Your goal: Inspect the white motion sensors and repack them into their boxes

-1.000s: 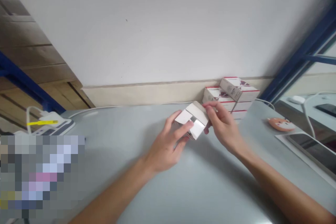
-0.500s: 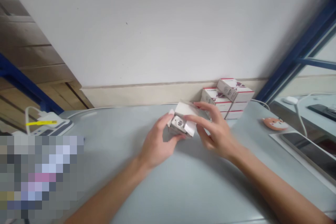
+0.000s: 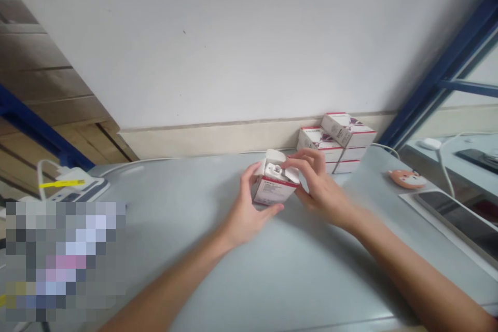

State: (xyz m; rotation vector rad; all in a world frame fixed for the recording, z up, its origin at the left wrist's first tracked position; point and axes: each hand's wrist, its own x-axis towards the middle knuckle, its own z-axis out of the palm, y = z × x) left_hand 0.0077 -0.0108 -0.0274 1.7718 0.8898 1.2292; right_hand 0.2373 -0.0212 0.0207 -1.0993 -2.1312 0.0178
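Observation:
A small white-and-red cardboard box (image 3: 274, 191) stands in the middle of the table, its top flaps up. Inside its mouth shows a white object (image 3: 273, 168), mostly hidden by the box walls; its kind I cannot make out. My left hand (image 3: 249, 212) grips the box from the left, fingers on the far side and thumb at the near face. My right hand (image 3: 317, 181) is at the box's right side, with fingertips bent over the opening at a flap and the white object.
Several similar boxes (image 3: 342, 145) are stacked against the wall at the back right. An orange-and-white animal-shaped item (image 3: 407, 179) and a dark flat device (image 3: 459, 218) lie to the right. A white power strip (image 3: 83, 187) with cables sits at the left.
The box has been tipped more upright, so its printed front face now shows. My right fingers have moved from the raised flap to the box's opening.

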